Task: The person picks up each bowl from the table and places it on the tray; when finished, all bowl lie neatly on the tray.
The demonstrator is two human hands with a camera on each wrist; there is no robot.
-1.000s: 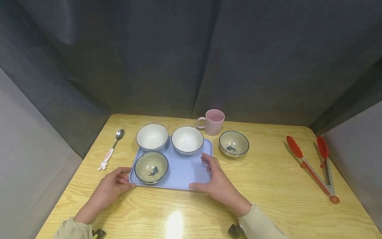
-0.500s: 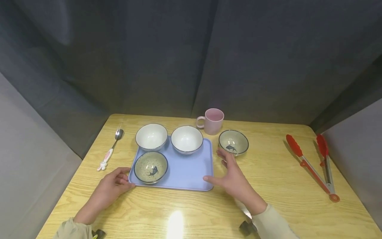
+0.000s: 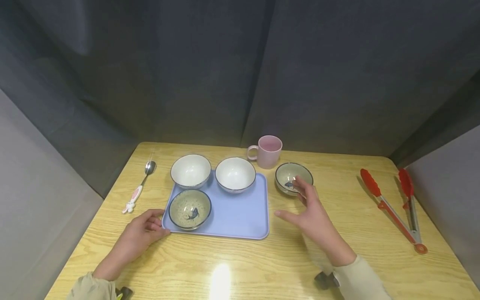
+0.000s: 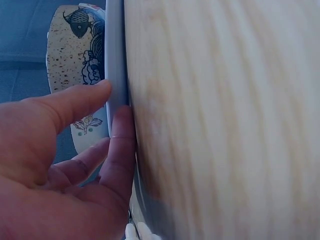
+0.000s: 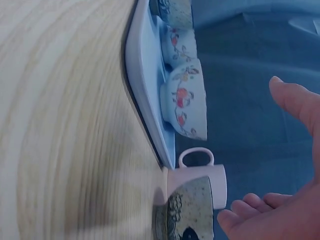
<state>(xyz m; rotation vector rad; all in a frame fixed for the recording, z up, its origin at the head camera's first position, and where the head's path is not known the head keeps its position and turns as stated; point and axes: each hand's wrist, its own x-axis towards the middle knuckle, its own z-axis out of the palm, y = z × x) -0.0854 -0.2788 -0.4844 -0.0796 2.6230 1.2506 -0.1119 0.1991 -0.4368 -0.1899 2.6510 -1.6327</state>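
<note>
My left hand (image 3: 139,233) holds the left front corner of the blue tray (image 3: 236,216), its thumb and fingers around the rim; the left wrist view shows the thumb (image 4: 82,102) against that edge. On the tray sit a speckled beige bowl (image 3: 183,208) with a fish drawing and two white bowls (image 3: 191,171) along the back. Right of the tray, another speckled fish bowl (image 3: 285,173) stands on the table. Over its near side my right hand (image 3: 313,214) hovers, thumb and fingers spread, holding nothing. From the right wrist, its fingertips appear close to that bowl's rim (image 5: 211,192).
Behind the right-hand bowl stands a pink mug (image 3: 268,156), handle to the left. A spoon (image 3: 136,193) with a rabbit handle lies left of the tray. Red tongs (image 3: 397,221) lie spread at the far right. A dark curtain (image 3: 225,75) hangs behind the table.
My right hand has left the tray's right side and moved rightward to the separate fish bowl. The left hand stays at the tray's corner, and the bowls have not moved.
</note>
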